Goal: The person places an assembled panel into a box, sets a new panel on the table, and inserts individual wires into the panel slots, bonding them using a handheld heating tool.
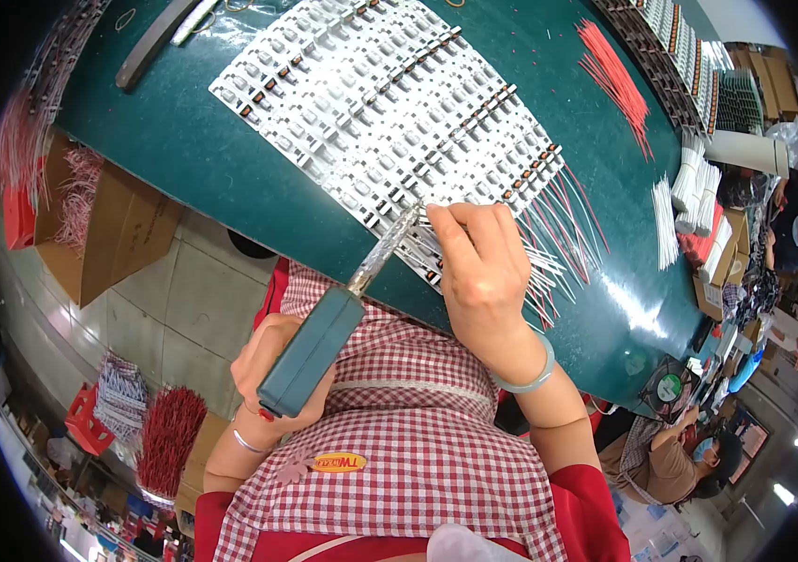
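My left hand is closed around a soldering gun with a dark green boxy body and a slim metal barrel. Its tip reaches the near edge of a sheet of white circuit boards, which carries rows of small metal and orange-brown parts. My right hand is over the boards' near right part, thumb and forefinger pinched right beside that tip. What the pinch holds is too small to make out. From beneath this hand, thin white and red wires fan out rightward over the green table.
Loose red wires lie at the far right, with white wire bundles nearer. A small fan stands by the table's right corner. Left of the table is a cardboard box of wires. Another person sits at lower right.
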Motion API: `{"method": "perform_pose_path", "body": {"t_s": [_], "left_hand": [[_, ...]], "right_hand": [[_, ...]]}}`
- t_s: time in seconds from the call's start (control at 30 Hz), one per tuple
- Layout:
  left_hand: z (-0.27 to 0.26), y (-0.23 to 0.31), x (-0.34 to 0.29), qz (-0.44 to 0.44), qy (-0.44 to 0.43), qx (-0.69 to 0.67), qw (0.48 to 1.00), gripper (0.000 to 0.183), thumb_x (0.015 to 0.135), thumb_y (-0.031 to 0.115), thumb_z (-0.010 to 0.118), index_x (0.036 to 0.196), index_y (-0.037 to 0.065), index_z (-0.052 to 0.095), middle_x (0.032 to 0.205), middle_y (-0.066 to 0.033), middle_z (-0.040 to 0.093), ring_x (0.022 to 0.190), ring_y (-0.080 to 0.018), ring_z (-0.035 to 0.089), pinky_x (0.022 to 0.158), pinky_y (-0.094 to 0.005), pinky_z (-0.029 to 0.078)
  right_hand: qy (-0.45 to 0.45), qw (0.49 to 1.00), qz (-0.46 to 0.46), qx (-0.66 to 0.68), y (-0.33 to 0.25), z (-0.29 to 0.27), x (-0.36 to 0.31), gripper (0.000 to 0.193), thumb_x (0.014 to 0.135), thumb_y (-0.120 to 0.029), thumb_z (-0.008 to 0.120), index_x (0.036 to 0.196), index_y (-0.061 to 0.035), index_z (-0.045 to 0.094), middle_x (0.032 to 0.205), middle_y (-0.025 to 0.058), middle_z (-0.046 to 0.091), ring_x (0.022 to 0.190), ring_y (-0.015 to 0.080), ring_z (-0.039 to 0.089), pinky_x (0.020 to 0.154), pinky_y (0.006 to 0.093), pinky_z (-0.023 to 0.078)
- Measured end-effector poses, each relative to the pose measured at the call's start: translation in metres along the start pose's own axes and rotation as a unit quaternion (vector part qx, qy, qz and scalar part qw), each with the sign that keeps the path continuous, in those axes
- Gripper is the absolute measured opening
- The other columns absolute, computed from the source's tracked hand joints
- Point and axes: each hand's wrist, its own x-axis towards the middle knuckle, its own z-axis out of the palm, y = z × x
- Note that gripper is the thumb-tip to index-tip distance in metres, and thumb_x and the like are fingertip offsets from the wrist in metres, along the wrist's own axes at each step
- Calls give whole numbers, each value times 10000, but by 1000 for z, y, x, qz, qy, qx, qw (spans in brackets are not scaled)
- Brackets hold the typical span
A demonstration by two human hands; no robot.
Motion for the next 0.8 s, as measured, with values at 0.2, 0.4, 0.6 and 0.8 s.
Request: {"method": "perform_pose_path", "body": {"t_s": [0.2, 0.4, 0.6, 0.8], "left_hand": [[2, -1, 0, 14, 65, 5, 998, 218, 679, -34, 747, 893, -46, 705, 889, -167, 678, 777, -309, 706, 658, -339, 579], [2, 0, 1, 4, 49, 9, 999, 227, 696, -26, 753, 919, -42, 712, 945, -179, 692, 826, -326, 717, 695, -347, 591], [2, 0, 7, 18, 16, -5, 1000, 263, 786, -24, 730, 1039, -82, 681, 956, -208, 684, 816, -303, 696, 688, -339, 554], [6, -2, 10, 13, 7, -11, 1000, 245, 791, -25, 736, 1024, -73, 681, 957, -197, 679, 810, -293, 691, 678, -338, 551]], "right_hand": [[-3, 1000, 5, -2, -1, 0, 1, 387, 651, 44, 648, 1036, 72, 669, 929, 121, 610, 802, 259, 576, 629, 338, 505], [-19, 1000, 10, 17, 0, -9, 1, 403, 656, 54, 648, 1057, 76, 670, 934, 129, 618, 809, 263, 581, 630, 341, 507], [6, 1000, 5, 6, 9, -4, 1, 414, 648, 67, 648, 1062, 80, 668, 945, 138, 622, 800, 267, 582, 638, 346, 508], [10, 1000, 2, -1, 10, -2, 3, 400, 652, 63, 647, 1051, 80, 668, 946, 134, 621, 803, 265, 580, 643, 343, 509]]}}
